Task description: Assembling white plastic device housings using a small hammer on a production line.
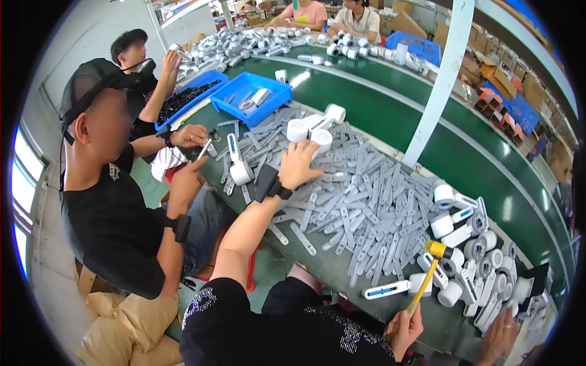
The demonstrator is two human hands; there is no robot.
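Observation:
My left hand [298, 165] reaches far over the table with its fingers spread. Its fingertips meet the near white round-headed part [321, 139] of a small group; whether they grip it is hard to tell. Beside that part lie another round white head [297, 130] and a further white piece [335, 113]. Close to the table's front edge, my right hand [405, 332] is closed round the yellow handle of a hammer [436, 249], whose yellow and black head points up. Just beyond the hammer's handle lies a white handled piece with a blue strip [386, 290].
Flat grey strips [366, 207] cover the table's middle. Round-headed white pieces [482, 262] pile up at right, by another person's blurred hand [500, 337]. On the left a co-worker [116, 213] handles a small piece. Blue trays [251, 97], a green conveyor [366, 104] and a white post [442, 79] stand beyond.

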